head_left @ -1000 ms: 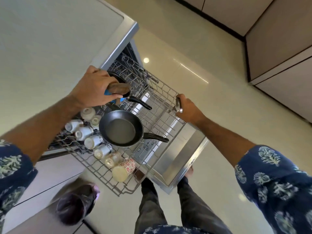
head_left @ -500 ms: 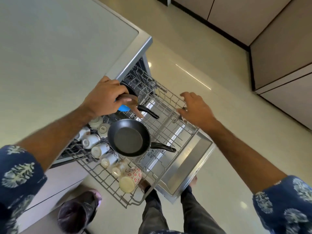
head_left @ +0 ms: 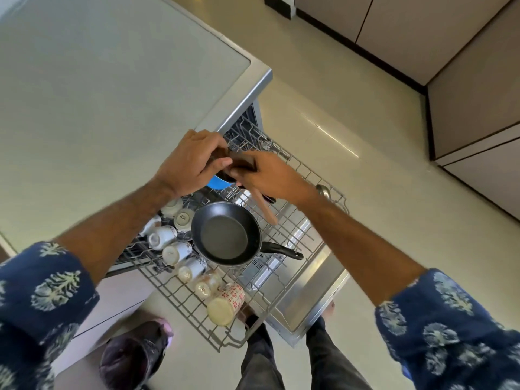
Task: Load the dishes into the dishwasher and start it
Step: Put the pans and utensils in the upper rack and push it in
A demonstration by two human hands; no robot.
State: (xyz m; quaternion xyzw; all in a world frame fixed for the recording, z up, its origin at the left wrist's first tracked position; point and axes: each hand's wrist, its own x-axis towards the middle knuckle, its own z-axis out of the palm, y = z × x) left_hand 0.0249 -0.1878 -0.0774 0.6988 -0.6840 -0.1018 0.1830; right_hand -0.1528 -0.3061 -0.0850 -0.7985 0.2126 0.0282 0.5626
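- Both hands meet over the rack [head_left: 295,175]: left hand [head_left: 188,164] and right hand [head_left: 270,175] each curl round one wooden spatula [head_left: 264,206].
- One pan [head_left: 225,233] in the rack (handle right).
- Seven cups [head_left: 168,237] beside it; one floral mug [head_left: 226,304].

I count one black frying pan [head_left: 225,235] in the rack [head_left: 295,229], one wooden spatula [head_left: 264,206], one blue pan [head_left: 218,182], one red-patterned mug [head_left: 226,304], and roughly seven small white cups [head_left: 161,237], though blur muddies that row.
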